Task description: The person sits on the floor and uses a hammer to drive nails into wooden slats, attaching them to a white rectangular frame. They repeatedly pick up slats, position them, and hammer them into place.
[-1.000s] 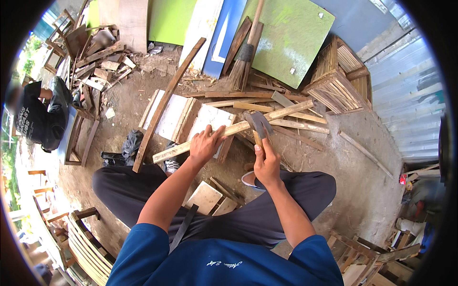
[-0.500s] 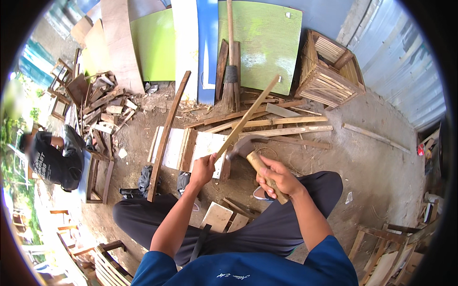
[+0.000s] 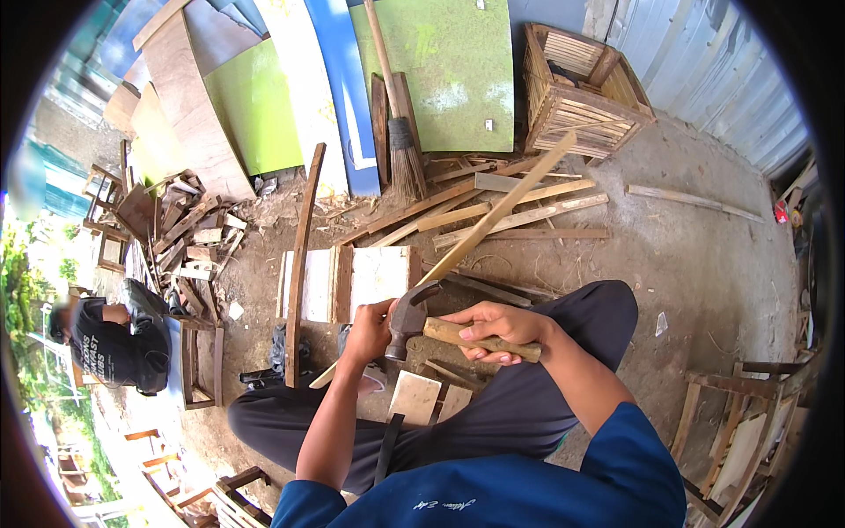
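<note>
My left hand (image 3: 370, 334) is closed around a long, thin wooden strip (image 3: 493, 218). The strip slants from beside my left forearm up to the far right. In my right hand (image 3: 503, 329) is a claw hammer (image 3: 407, 319), gripped by its wooden handle. The hammer's metal head is right beside my left fingers and overlaps the strip in view; whether they touch I cannot tell. Just beyond my hands sits a low wooden block (image 3: 378, 273) with pale top boards. A small pale board (image 3: 414, 396) lies between my legs.
To the left, a dark wooden bar (image 3: 305, 264) leans against the block. Loose lumber (image 3: 528, 216) lies beyond, near a broom (image 3: 405, 158) and a slatted crate (image 3: 585, 97). A scrap-wood heap (image 3: 198, 229) and a seated person (image 3: 114, 339) are at left; wooden frames (image 3: 739, 422) stand at right.
The hammer head has moved left and down, close to my left hand, and its handle lies flatter. The strip's near end now shows below my left hand. The whole view has shifted slightly.
</note>
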